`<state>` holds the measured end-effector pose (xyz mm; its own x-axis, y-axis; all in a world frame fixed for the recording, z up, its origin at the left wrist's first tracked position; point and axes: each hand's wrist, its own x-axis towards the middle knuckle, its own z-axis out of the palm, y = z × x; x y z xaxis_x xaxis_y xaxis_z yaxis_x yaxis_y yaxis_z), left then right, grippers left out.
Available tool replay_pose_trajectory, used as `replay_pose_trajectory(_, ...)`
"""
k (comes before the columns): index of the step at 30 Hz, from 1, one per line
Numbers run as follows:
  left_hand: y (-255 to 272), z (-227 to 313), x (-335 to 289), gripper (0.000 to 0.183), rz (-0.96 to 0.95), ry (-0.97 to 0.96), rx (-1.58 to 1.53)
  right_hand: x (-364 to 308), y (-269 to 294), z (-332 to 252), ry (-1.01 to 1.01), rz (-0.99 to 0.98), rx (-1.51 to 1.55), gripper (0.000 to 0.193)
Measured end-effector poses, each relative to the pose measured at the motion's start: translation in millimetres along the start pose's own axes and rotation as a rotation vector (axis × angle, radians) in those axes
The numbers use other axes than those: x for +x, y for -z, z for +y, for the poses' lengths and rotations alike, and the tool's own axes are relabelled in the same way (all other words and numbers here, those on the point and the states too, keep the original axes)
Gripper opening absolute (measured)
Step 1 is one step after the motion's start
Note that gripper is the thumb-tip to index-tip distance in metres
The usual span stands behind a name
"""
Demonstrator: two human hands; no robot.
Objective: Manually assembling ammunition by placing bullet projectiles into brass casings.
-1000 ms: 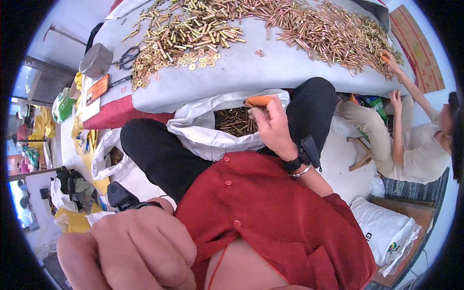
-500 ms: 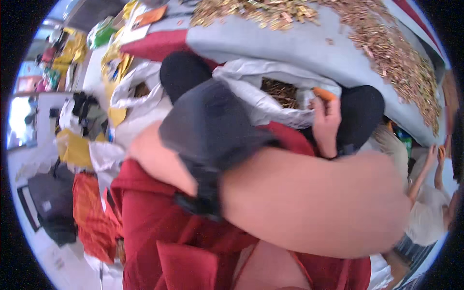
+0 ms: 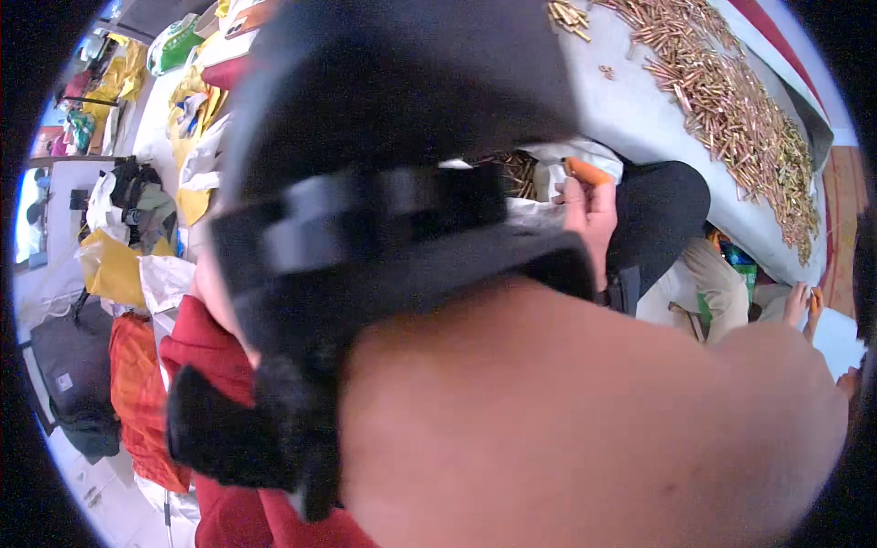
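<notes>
Very near the camera, the large blurred back of my left hand (image 3: 585, 420) covers much of the view. A black device with straps (image 3: 365, 219) sits on its wrist, and its fingers cannot be made out. Beyond it, over the edge of a white sack (image 3: 598, 155), my right hand (image 3: 589, 219) has its fingers closed at a short orange cylinder-like piece (image 3: 589, 172); its far side is hidden. A dark band (image 3: 624, 288) rings that wrist. Thin brownish metal pieces (image 3: 519, 173) show inside the sack, which is mostly hidden behind the device.
Piles of small brass-coloured metal pieces (image 3: 731, 110) lie on a grey-white cloth (image 3: 630, 100). At right, another person's hands (image 3: 799, 310) hold something orange. A dark bag (image 3: 78, 374), orange cloth (image 3: 146, 402) and yellow wrapping (image 3: 110, 265) lie at left.
My left hand and its wrist device have come closer to the camera and now hide more of the sack and piles. My right hand still has the orange piece at its fingertips.
</notes>
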<state>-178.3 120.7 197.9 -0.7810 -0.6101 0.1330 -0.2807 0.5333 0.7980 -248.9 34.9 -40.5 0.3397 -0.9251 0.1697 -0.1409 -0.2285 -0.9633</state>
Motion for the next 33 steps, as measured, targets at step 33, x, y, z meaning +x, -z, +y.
replay_pose_trajectory(33,-9,-174,-89,0.027,0.982,0.727,-0.810,59,-2,-50,0.474,-0.060,-0.345,0.019)
